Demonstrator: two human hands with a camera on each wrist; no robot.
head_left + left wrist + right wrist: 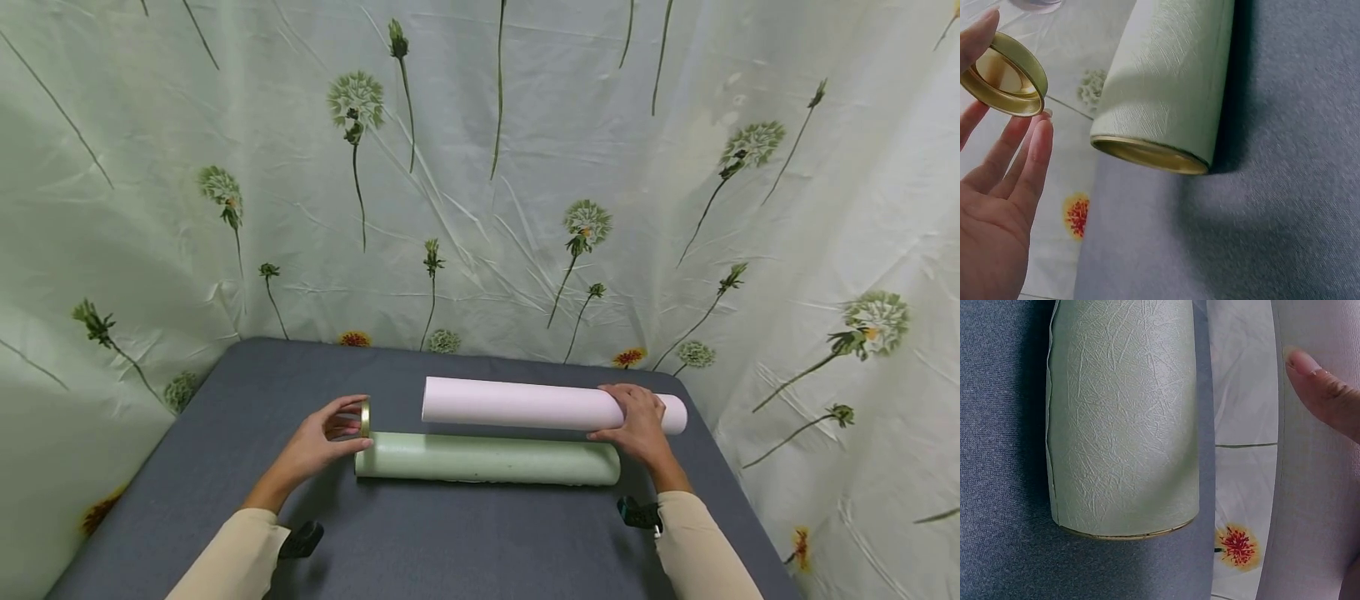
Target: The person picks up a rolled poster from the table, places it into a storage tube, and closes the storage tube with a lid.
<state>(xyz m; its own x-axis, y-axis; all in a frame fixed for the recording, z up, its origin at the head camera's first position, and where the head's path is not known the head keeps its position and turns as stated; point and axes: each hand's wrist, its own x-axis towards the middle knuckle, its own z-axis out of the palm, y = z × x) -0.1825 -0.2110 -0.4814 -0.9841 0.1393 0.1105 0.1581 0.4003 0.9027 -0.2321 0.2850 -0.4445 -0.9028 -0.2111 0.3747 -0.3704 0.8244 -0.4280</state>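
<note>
My left hand (318, 443) pinches a round gold metal lid (365, 419) by its rim, thumb on one side and fingers on the other. Close beside the lid lies a pale green textured tube (487, 460), whose left end, in the left wrist view, is gold-rimmed and uncovered. What the tube holds inside cannot be made out. Above and behind it, a long pale pink roll (517, 406) runs nearly parallel, gripped near its right end by my right hand (637, 423). In the right wrist view only the thumb (1322, 394) of that hand shows clearly against the roll.
A dark grey cloth covers the table (465, 542). Behind and at both sides hangs a pale curtain (480, 192) printed with dandelions. Each wrist carries a small black device (302, 540) near the sleeve cuff.
</note>
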